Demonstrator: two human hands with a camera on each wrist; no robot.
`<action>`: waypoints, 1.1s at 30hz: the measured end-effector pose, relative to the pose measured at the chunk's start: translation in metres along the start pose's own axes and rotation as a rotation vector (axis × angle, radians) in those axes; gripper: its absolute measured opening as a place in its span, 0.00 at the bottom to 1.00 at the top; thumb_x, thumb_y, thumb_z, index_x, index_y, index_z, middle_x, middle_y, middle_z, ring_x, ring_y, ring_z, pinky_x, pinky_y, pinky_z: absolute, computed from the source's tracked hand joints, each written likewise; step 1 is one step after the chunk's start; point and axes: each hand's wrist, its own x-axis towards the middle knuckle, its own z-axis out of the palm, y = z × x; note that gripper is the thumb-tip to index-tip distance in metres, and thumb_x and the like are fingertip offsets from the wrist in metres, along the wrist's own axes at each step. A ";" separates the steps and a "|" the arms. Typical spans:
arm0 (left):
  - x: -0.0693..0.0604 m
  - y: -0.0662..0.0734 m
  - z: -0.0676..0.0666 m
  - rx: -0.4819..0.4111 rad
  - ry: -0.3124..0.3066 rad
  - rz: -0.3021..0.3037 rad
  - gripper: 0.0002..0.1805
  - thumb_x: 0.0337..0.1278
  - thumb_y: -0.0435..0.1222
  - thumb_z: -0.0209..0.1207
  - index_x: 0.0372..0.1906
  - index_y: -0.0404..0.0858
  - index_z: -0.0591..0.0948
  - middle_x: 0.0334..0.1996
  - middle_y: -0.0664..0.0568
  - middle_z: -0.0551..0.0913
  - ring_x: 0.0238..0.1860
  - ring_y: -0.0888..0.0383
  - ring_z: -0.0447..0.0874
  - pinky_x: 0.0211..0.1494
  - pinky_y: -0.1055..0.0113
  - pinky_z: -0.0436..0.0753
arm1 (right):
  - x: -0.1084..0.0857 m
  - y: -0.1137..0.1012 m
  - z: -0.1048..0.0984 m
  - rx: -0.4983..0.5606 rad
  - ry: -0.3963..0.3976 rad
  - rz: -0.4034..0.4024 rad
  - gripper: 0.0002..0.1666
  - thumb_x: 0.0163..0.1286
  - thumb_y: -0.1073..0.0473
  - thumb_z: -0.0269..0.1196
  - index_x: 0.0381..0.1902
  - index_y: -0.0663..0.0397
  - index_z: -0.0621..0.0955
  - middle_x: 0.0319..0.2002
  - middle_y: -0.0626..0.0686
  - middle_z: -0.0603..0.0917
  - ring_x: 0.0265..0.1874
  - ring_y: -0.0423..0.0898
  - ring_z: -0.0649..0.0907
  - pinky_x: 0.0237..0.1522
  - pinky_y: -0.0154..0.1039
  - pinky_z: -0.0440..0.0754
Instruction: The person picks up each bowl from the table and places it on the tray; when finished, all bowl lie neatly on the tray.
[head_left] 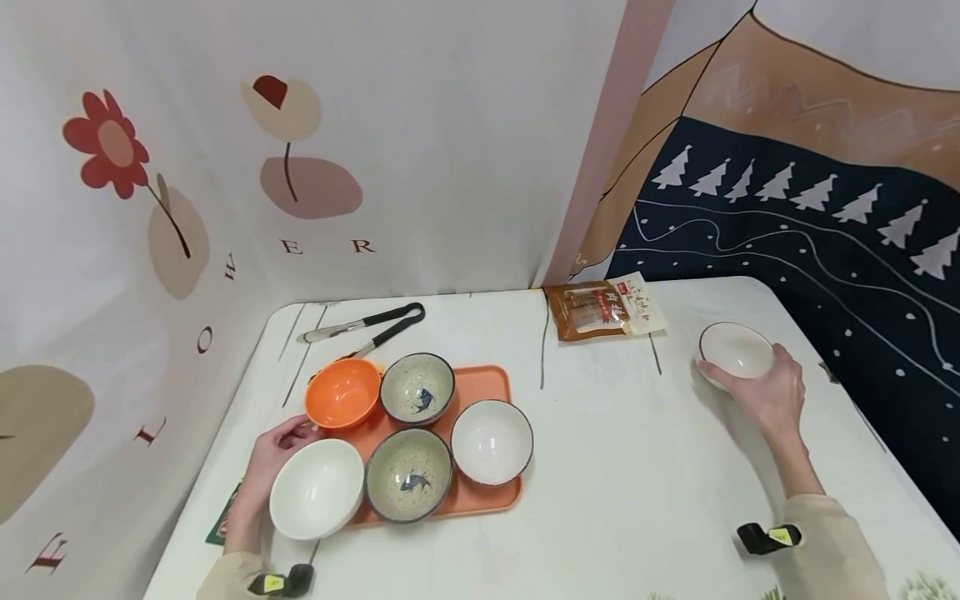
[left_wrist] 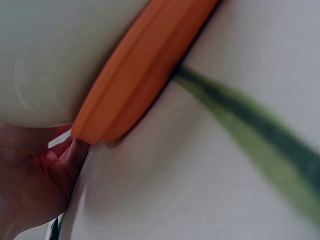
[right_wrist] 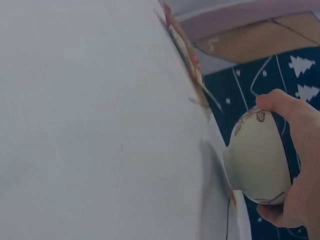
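Note:
My right hand (head_left: pixel 767 389) grips a small white bowl (head_left: pixel 738 350) with a thin dark rim at the right of the table, thumb on one side and fingers on the other. Floral marks show on its outside in the right wrist view; whether its base touches the table I cannot tell. At the left, my left hand (head_left: pixel 279 454) holds the edge of an orange tray (head_left: pixel 483 500), its fingers partly hidden. On or over the tray stand an orange bowl (head_left: pixel 343 393), a white bowl (head_left: pixel 317 490), two speckled bowls with blue fish (head_left: pixel 417 389) and a dark-rimmed white bowl (head_left: pixel 492 442).
Black-handled tongs (head_left: pixel 375 325) lie behind the tray. A brown food packet (head_left: pixel 600 310) rests at the back edge of the table, against the curtain. Under my left forearm, part of a green packet (head_left: pixel 222 518) shows. Printed cloth hangs behind and to both sides.

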 end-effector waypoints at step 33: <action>0.000 0.002 0.001 0.017 0.013 -0.008 0.29 0.74 0.42 0.57 0.71 0.31 0.70 0.42 0.55 0.78 0.38 0.66 0.74 0.39 0.74 0.80 | -0.064 -0.152 0.115 0.116 -0.400 -0.365 0.69 0.47 0.37 0.78 0.79 0.57 0.58 0.77 0.65 0.59 0.74 0.66 0.63 0.68 0.68 0.68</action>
